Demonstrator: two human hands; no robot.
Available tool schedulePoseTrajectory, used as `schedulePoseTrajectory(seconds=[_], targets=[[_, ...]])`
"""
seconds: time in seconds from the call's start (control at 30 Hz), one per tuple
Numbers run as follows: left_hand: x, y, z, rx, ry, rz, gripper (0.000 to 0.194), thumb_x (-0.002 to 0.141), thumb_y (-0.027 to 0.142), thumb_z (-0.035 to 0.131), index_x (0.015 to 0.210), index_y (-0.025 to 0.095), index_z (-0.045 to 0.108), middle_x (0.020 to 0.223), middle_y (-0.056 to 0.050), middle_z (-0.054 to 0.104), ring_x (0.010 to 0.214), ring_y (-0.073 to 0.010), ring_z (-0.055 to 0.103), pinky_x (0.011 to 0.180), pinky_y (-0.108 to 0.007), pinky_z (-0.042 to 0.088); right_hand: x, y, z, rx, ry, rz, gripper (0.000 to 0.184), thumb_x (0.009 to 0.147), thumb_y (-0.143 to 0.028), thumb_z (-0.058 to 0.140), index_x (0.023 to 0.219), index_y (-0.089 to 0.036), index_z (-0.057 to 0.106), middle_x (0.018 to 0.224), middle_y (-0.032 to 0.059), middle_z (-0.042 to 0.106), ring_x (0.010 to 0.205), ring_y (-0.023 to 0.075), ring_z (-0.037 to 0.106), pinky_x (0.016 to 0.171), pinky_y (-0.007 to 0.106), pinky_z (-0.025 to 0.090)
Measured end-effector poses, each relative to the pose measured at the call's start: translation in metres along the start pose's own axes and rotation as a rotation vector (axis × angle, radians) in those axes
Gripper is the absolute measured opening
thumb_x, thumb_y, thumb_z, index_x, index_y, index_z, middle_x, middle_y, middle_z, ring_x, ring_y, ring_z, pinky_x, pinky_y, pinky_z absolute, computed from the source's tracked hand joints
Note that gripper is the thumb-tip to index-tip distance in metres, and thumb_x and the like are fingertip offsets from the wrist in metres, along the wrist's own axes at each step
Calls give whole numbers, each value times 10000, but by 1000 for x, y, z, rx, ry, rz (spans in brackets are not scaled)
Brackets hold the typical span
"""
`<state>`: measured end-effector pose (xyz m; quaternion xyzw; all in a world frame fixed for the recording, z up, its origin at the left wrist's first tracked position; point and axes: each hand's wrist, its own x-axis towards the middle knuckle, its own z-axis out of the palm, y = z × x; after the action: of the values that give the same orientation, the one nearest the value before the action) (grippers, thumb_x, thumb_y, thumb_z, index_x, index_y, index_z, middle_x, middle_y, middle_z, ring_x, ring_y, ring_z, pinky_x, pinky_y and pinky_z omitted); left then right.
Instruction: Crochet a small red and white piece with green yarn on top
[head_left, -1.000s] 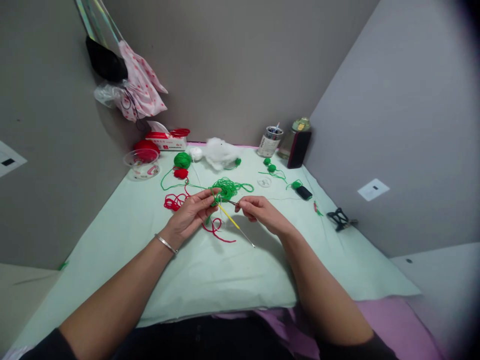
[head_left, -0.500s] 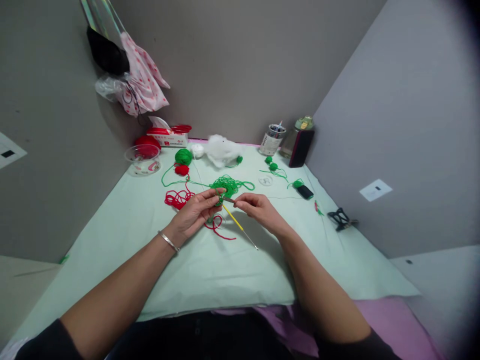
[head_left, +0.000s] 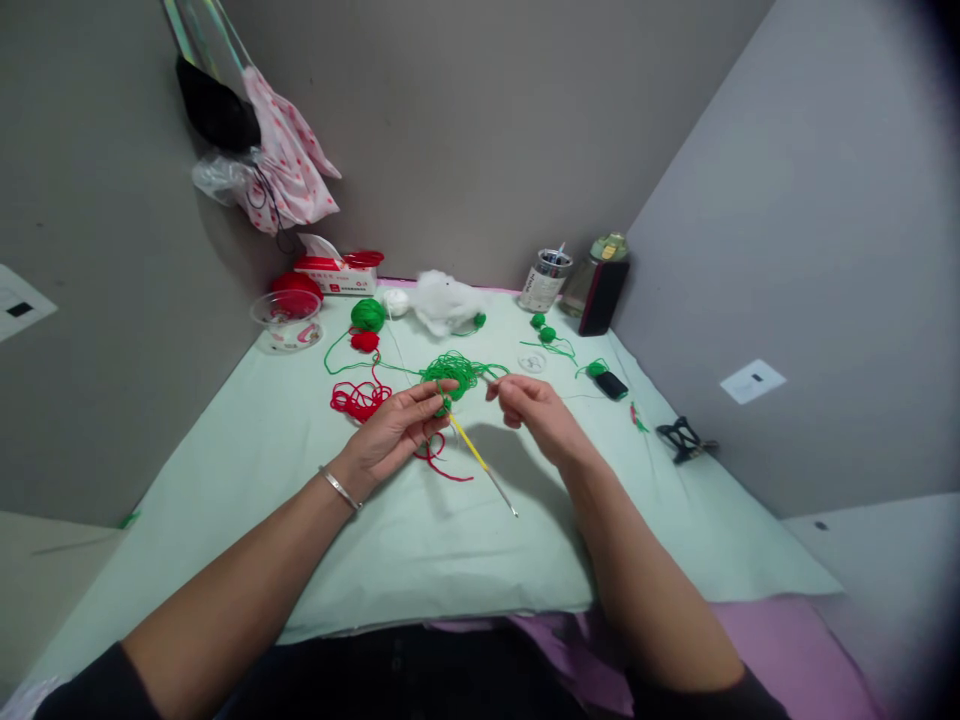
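Green crochet piece (head_left: pixel 445 406) sits at the fingertips of the left hand (head_left: pixel 391 432) in the head view, held above the middle of the pale cloth (head_left: pixel 420 570). The left thumb and fingers pinch it, partly covering it (its exact shape is hard to make out). A yellow-handled hook (head_left: pixel 469 442) slants from the piece down to the right, its metal end pointing towards the near edge. Just right of it, apart from the piece, the right hand (head_left: pixel 534 410) has thumb and forefinger pressed together on a thin tool (head_left: pixel 484 378), too blurred to identify. Behind the fingertips lies a loose heap of green yarn (head_left: pixel 450 368); tangled red yarn (head_left: pixel 357 400) is near the left hand. Farther back are a green ball (head_left: pixel 367 315), a white ball (head_left: pixel 395 302) and fluffy white stuffing (head_left: pixel 442 303).
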<state>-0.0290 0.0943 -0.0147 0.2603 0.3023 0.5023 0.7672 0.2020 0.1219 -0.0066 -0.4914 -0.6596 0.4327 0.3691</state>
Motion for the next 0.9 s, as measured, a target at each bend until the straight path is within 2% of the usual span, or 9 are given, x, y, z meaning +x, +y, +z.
schedulePoseTrajectory(seconds=[0.1,0.17,0.2,0.27,0.33,0.43,0.57,0.73,0.9], targets=[[-6,3,8,-45,41,30,181,911,15,732,1043,95,827,906,-47,760,758,-82,702,759,-163,622,1,5,-12,-118,179,-25,419,858,-597,718,984,-200,755,821,46,610,791,230,582,744,374,514],[-14,3,14,-77,70,57,169,929,21,713,1016,104,831,977,-52,771,790,-75,702,790,-157,616,-6,2,-11,-202,242,-88,516,775,-496,864,1195,-224,739,1131,123,668,1066,313,619,915,453,536],[-19,2,17,-92,83,72,167,933,26,709,1002,114,833,1023,-51,775,811,-73,703,804,-155,613,-12,-1,-7,-291,218,-187,602,788,-474,873,1315,-241,698,1250,145,661,1148,333,619,977,494,536],[-30,-2,22,-122,104,94,160,928,42,724,990,135,838,1084,-46,777,845,-77,709,825,-162,611,-29,-11,8,-342,4,-408,722,894,-424,815,1542,-311,518,1430,134,616,1261,305,615,1067,502,531],[-42,-7,27,-137,100,96,149,908,73,762,1010,146,842,1077,-47,779,869,-98,714,831,-187,614,-49,-23,26,-351,-118,-534,688,965,-370,754,1586,-353,460,1411,112,627,1258,259,627,1052,446,562],[-60,-16,32,-120,58,79,194,873,148,827,1066,154,846,1030,-52,784,911,-126,713,833,-202,598,-75,-35,46,-357,80,-667,432,1051,-206,601,1458,-351,615,1206,86,659,1078,201,675,924,364,600],[-76,-22,36,-71,11,29,234,843,202,872,1075,186,852,1042,-40,791,994,-135,700,915,-208,549,-92,-41,55,-178,161,-612,356,1046,-140,574,1326,-311,712,1120,71,694,996,183,697,854,329,603],[-82,-22,34,11,-84,-39,307,829,211,878,1134,224,842,1085,-45,797,1068,-165,682,1001,-260,484,-98,-43,60,148,215,-451,251,1065,-210,569,1142,-294,792,993,43,757,895,179,711,778,312,596],[-81,-29,32,97,-38,-6,457,770,212,911,1215,255,816,1085,-43,773,1079,-201,648,998,-308,465,-101,-37,71,244,268,-365,184,1025,-278,649,1091,-309,818,1030,52,778,965,212,728,820,350,609]])
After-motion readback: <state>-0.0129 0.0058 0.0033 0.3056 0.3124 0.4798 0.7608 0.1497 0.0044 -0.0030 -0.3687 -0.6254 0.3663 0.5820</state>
